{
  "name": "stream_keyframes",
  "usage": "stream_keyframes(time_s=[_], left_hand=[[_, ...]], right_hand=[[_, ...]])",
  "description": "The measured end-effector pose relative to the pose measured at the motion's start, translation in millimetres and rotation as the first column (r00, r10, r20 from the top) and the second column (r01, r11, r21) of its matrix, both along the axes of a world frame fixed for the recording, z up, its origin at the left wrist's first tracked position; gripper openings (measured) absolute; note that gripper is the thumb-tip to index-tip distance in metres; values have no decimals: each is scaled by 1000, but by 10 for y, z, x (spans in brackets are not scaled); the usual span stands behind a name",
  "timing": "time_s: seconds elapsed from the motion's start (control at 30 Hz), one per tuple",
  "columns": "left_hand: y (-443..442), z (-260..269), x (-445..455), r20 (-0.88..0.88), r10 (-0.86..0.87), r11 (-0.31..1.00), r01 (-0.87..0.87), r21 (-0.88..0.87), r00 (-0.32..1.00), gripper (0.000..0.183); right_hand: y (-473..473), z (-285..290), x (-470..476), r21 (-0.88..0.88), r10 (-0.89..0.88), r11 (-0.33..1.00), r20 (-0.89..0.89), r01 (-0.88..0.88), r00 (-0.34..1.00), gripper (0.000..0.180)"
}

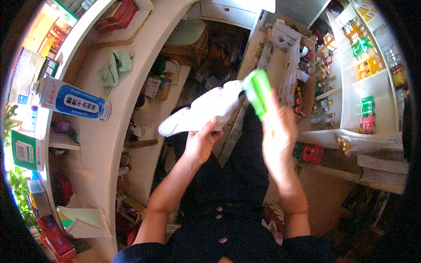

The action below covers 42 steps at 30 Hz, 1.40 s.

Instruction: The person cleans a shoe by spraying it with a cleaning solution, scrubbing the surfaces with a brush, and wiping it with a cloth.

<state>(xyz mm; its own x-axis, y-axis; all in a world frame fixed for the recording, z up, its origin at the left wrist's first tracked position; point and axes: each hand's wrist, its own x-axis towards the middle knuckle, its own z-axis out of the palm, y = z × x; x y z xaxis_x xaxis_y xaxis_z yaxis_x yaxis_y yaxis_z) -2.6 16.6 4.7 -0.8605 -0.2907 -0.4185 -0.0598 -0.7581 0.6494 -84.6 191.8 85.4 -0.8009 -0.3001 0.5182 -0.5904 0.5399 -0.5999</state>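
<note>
A white shoe [207, 107], sole side not clearly visible, is held up before my body, its long end pointing to the lower left. My left hand [202, 141] grips it from below, the thumb on its near side. My right hand [279, 125], blurred, is closed around a green and white object [258, 92], perhaps a brush, whose far end is beside the shoe's upper right end; whether they touch I cannot tell. On the counter at the left stands a blue and white spray-type can [79, 102] bearing writing. Beyond it a pale green cloth [115, 69] lies crumpled.
The curved white counter [95, 141] runs along my left, with a red box [118, 14] at its far part. Shelves with drink cans [367, 115] and bottles [367, 67] stand at the right. An open cardboard box [286, 42] lies ahead.
</note>
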Motion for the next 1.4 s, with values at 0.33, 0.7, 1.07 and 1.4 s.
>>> stream_keyframes(time_s=[0.33, 0.7, 1.07, 1.4], left_hand=[[422, -196, -14, -262, 224, 961, -257, -101, 939, 63], [333, 4, 10, -291, 137, 954, -206, -220, 947, 62], [251, -489, 167, -315, 256, 955, -290, -65, 914, 52], [90, -91, 218, -186, 169, 984, -175, -17, 968, 33]], right_hand=[[-409, -379, 254, 339, 4, 941, 30, -14, 1000, 60], [-424, -156, 295, 351, -18, 936, 73, -9, 997, 49], [-618, -41, 294, 358, 78, 927, 105, -111, 991, 56], [-637, -133, 729, 336, 138, 924, 155, -184, 978, 57]])
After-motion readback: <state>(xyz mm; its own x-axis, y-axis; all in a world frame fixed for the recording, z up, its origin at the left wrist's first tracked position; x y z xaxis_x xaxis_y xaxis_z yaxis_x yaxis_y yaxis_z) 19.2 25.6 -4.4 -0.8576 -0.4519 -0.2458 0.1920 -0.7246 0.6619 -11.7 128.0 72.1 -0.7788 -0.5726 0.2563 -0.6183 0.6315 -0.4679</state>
